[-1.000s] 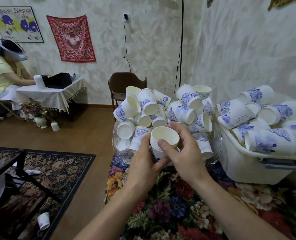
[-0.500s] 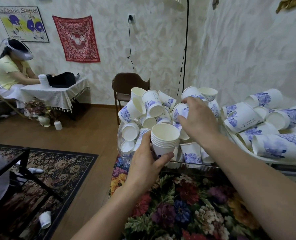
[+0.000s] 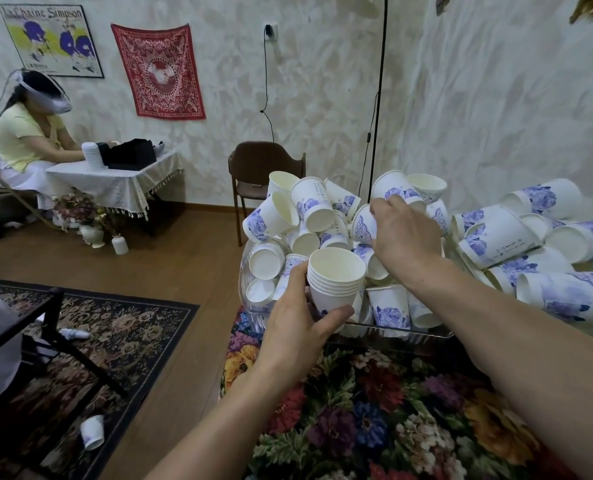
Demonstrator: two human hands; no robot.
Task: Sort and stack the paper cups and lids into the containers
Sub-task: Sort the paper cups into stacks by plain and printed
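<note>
My left hand (image 3: 296,329) grips a nested stack of white paper cups (image 3: 334,282), upright, mouth up, just in front of the heap. Behind it a clear container (image 3: 253,271) overflows with loose white cups printed with blue flowers (image 3: 310,209). My right hand (image 3: 404,233) reaches into the top of that heap, its fingers curled round a blue-patterned cup (image 3: 362,225). To the right a white bin (image 3: 475,271) holds larger blue-flowered cups (image 3: 495,235) lying on their sides.
Both containers stand on a flowered tablecloth (image 3: 392,420). One cup (image 3: 92,432) lies on the rug below left. A brown chair (image 3: 263,168) and a lamp pole (image 3: 378,98) stand behind the heap. A seated person (image 3: 24,136) works at a far table.
My right hand left the stack and reached up into the heap, closing on a loose cup. My left hand keeps the stack, now slightly lower and nearer.
</note>
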